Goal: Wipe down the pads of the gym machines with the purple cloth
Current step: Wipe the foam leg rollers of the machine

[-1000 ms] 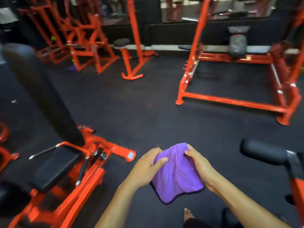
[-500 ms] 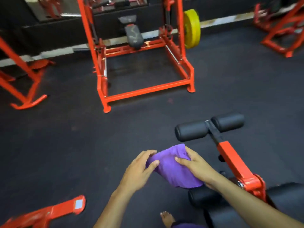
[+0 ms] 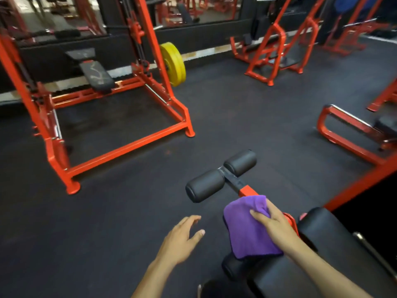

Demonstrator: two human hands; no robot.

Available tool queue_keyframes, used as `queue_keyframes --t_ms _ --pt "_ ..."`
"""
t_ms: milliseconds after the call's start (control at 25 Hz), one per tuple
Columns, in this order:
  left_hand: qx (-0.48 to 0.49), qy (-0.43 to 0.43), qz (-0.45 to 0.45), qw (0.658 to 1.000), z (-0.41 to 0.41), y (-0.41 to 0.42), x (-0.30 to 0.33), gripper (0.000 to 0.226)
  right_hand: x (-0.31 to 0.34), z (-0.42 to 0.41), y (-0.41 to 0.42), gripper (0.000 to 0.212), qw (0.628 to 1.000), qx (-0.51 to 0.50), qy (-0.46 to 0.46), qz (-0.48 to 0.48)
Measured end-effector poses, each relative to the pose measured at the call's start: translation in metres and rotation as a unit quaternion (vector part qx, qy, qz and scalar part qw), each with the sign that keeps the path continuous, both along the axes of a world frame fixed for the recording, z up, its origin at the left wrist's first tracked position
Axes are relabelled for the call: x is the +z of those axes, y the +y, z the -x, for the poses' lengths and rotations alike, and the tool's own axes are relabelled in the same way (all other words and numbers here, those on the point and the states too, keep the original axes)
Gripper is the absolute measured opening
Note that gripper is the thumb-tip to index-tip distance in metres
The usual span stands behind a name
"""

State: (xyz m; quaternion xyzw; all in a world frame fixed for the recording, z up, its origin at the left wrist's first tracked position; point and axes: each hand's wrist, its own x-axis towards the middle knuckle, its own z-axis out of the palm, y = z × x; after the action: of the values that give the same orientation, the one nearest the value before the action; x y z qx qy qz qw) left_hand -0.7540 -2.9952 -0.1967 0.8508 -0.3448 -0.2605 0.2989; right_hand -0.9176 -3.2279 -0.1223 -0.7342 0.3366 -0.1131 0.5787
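The right hand (image 3: 271, 224) grips the purple cloth (image 3: 247, 229), fingers curled over its top edge, at five o'clock above the bench's black pad (image 3: 322, 233). At its nine o'clock the left hand (image 3: 182, 239) hangs empty, fingers loosely spread

- The floor (image 3: 225, 117) is dark rubber matting.
- An orange rack frame (image 3: 129, 145) stands on the floor at the left, with a black bench pad (image 3: 97, 77) inside it and a yellow weight plate (image 3: 173, 63) at its far side.
- An orange sit-up bench stands on the floor in front, with black roller pads (image 3: 206, 186) and a black surface (image 3: 335, 239).
- More orange machines (image 3: 270, 48) stand on the floor farther back.
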Motion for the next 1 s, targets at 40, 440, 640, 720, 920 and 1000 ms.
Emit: queue_keyframes --t_ms 40,440,640,720,920,1000 --pt "-0.016 -0.001 -0.003 1.000 -0.002 -0.010 0.001 0.046 0.002 0.004 -0.008 0.022 1.000 -0.021 -0.007 0.002" --pt "-0.061 -0.036 -0.019 0.997 -0.088 -0.127 -0.026 0.049 -0.032 -0.044 -0.136 0.016 0.982 -0.184 -0.032 0.042" --pt "-0.033 -0.040 -0.037 0.998 -0.156 -0.214 -0.073 0.063 -0.089 -0.128 -0.247 0.018 0.970 -0.200 0.083 0.108" --pt "-0.033 -0.059 -0.054 0.996 -0.181 -0.257 -0.096 0.069 -0.105 -0.164 -0.289 0.018 0.966 -0.187 0.105 0.145" --pt "-0.063 -0.111 -0.098 0.987 -0.221 -0.350 -0.170 0.077 -0.175 -0.261 -0.372 0.016 0.946 -0.018 0.122 0.299" --pt "-0.103 -0.130 -0.121 0.979 -0.226 -0.372 -0.206 0.080 -0.226 -0.290 -0.377 0.031 0.904 0.124 0.129 0.389"
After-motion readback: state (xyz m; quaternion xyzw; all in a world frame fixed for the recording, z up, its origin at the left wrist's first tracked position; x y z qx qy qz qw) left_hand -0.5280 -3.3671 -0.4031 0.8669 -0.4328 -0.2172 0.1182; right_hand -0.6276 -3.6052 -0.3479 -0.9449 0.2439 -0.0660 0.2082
